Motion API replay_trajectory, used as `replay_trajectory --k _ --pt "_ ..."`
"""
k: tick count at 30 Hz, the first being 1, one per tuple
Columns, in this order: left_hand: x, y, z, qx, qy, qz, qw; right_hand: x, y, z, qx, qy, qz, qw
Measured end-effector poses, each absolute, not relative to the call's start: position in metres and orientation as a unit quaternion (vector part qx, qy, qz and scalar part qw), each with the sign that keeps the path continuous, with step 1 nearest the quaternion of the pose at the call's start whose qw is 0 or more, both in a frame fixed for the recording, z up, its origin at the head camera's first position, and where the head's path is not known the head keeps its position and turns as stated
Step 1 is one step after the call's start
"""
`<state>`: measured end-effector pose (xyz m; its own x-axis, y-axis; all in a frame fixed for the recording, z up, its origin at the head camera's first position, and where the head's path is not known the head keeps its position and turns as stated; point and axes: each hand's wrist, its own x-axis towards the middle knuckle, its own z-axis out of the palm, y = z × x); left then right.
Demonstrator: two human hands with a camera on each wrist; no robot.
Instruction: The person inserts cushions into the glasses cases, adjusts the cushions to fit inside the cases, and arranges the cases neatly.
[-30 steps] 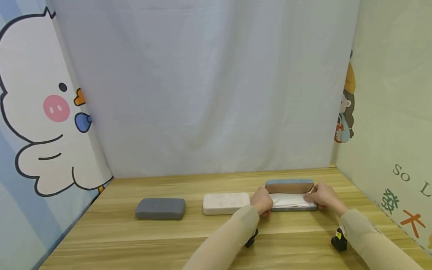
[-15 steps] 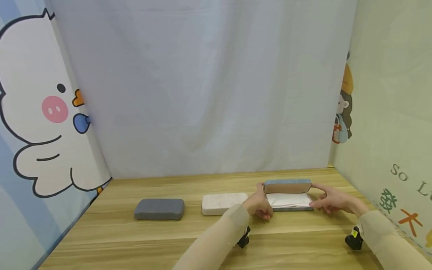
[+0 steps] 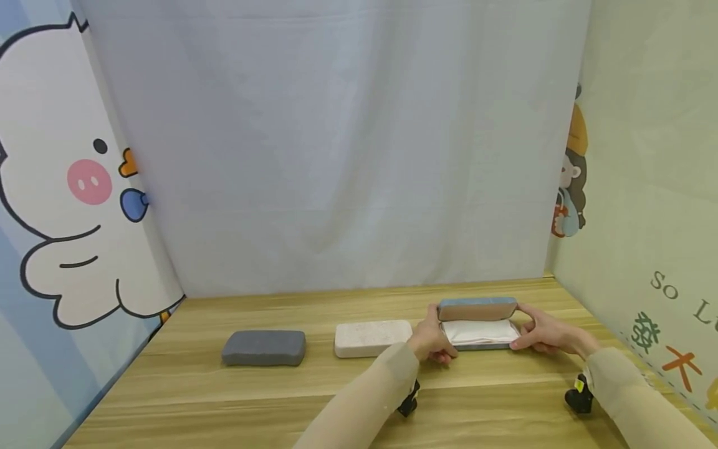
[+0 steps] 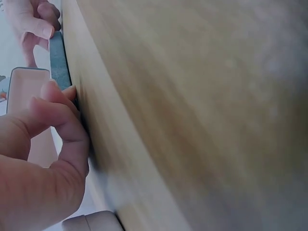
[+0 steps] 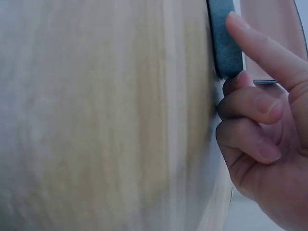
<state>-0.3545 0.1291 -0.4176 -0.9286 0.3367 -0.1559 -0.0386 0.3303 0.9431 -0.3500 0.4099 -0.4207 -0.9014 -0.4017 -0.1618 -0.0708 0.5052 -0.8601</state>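
A blue glasses case (image 3: 477,310) lies on the table to the right, its lid raised to show a pinkish-brown lining. Folded white cloth (image 3: 479,332) fills its lower half. At the left end, my left hand (image 3: 430,340) holds the case, one finger reaching back to the lid's side and the thumb near the front corner. My right hand (image 3: 550,330) holds the opposite end, a finger at the lid and the thumb at the front corner. In the right wrist view the thumb rests against the blue front wall (image 5: 227,43), while the other fingers curl beside the end.
Just left of my left hand sits a closed cream glasses case (image 3: 373,338). Farther left is a closed grey glasses case (image 3: 263,348). A pale curtain (image 3: 359,156) hangs behind the wooden table (image 3: 269,405), with printed cloth walls on both sides.
My right hand has left the white cloth and moved to the case's right end, with a finger at the lid. My left hand has stretched a finger back to the lid's left side.
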Motion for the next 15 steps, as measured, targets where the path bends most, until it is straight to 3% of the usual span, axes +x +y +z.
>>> replay_trajectory --k 15 --pt "-0.3551 0.1323 -0.424 0.052 0.72 0.657 0.217 -0.354 0.4193 -0.4205 -0.161 0.835 -0.485 0.206"
